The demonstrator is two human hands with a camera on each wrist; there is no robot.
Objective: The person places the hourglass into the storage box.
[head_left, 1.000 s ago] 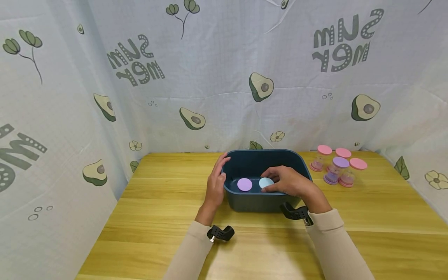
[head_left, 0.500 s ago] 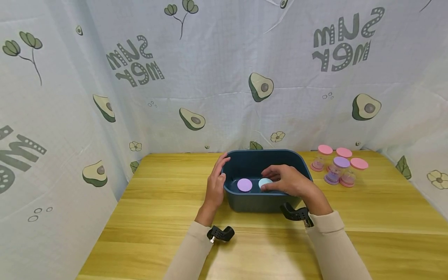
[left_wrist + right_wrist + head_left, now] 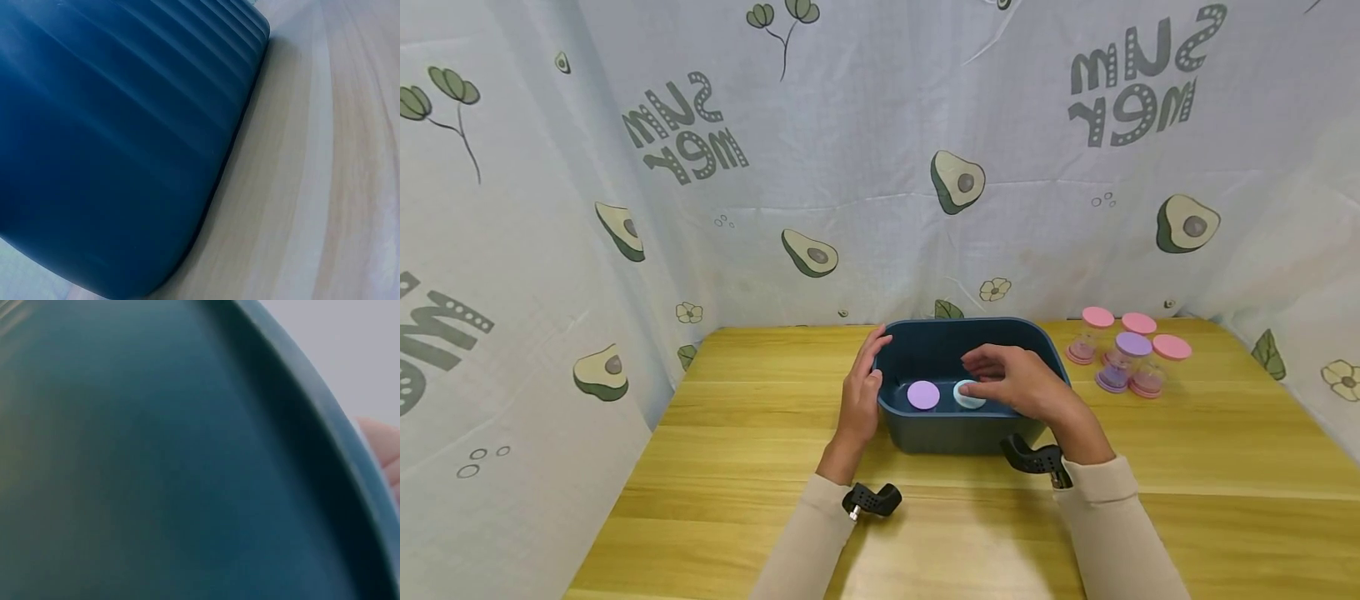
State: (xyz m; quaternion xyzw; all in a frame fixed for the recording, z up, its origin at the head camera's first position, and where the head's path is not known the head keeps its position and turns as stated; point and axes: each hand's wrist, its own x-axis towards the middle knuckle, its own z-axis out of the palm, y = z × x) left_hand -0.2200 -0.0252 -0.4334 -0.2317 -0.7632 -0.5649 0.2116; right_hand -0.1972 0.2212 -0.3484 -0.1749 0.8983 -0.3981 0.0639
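A dark blue bin (image 3: 962, 433) stands on the wooden table. My left hand (image 3: 859, 398) rests along its left wall, fingers fairly straight, fingertips at the rim. Inside the bin, a sand timer with a light blue cap (image 3: 967, 400) sits beside another with a purple cap (image 3: 922, 395); only their round tops show. My right hand (image 3: 1018, 383) reaches over the right part of the near rim, its thumb overlapping the light blue cap and its other fingers spread apart above. In the left wrist view the ribbed bin wall (image 3: 125, 144) fills much of the picture; the right wrist view shows the outer wall (image 3: 156, 456) and fingers (image 3: 382, 444) beyond the rim.
Several sand timers stand close together right of the bin, among them a purple-capped one (image 3: 1122, 362) in front and a pink-capped one (image 3: 1161, 367) beside it. A printed curtain (image 3: 880, 167) hangs behind the table (image 3: 760, 433).
My right fingers have loosened from the light blue cap and risen a little, so more of the cap shows. My left hand stays at the bin's left wall.
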